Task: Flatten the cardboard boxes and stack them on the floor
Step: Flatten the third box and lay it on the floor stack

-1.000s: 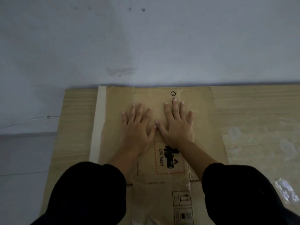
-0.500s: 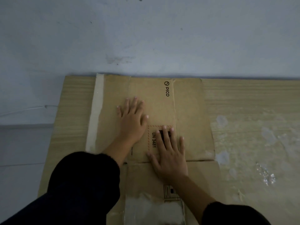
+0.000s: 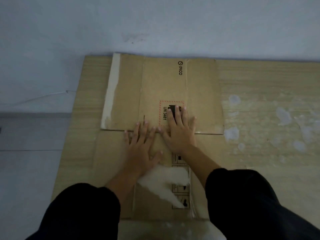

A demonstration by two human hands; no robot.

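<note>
A flattened brown cardboard box (image 3: 161, 87) printed with "PICO" and a red-dashed "UN 3481" label lies flat on the wood-look floor, its far edge against the wall. A second cardboard panel (image 3: 110, 149) with a torn white patch and handling symbols reaches toward me from under its near edge. My left hand (image 3: 141, 149) lies palm down with spread fingers, fingertips at that near edge. My right hand (image 3: 180, 130) presses flat beside it, fingers over the red-dashed label. Both hands hold nothing. Black sleeves cover my forearms.
A pale blue-grey wall (image 3: 155, 23) runs along the far side. The wood-look floor (image 3: 268, 101) stretches right, with whitish smears (image 3: 284, 115). To the left lies a grey tiled floor (image 3: 31, 153).
Both hands slid back toward me over the cardboard: first the right hand, then the left, from the far panel to its near edge. The view pulled back and shows more of the near panel.
</note>
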